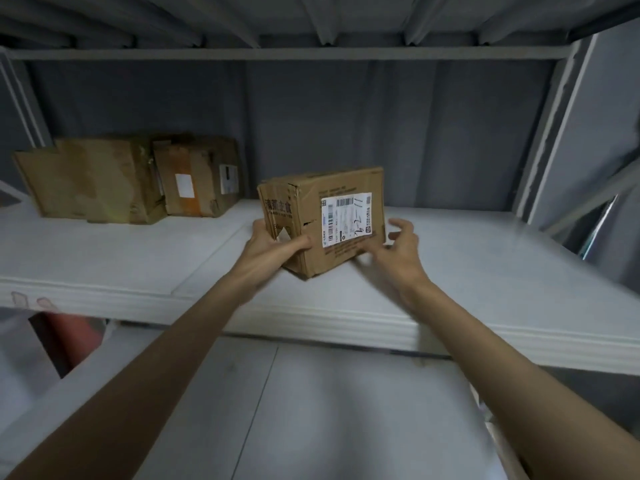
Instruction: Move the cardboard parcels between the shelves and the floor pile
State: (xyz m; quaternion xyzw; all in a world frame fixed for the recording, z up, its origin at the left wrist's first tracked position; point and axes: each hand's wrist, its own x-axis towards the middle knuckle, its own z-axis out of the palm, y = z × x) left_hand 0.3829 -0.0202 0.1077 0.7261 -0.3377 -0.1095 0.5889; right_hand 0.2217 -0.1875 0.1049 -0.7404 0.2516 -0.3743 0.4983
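While the left hand (273,242) is gripping the near corner of the labelled box (323,220), thumb across its front, the right hand (394,247) is hovering beside it, fingers spread, grasping nothing. It is sitting mid-shelf (485,271), looking light, stiff, dented; opposite sides suit best. Three boxes altogether: two more boxes (138,178) are resting well left of it.

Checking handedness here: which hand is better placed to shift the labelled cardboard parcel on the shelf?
Left hand: its grip already wraps the brown cardboard parcel at its near left corner. The right hand is open beside it.
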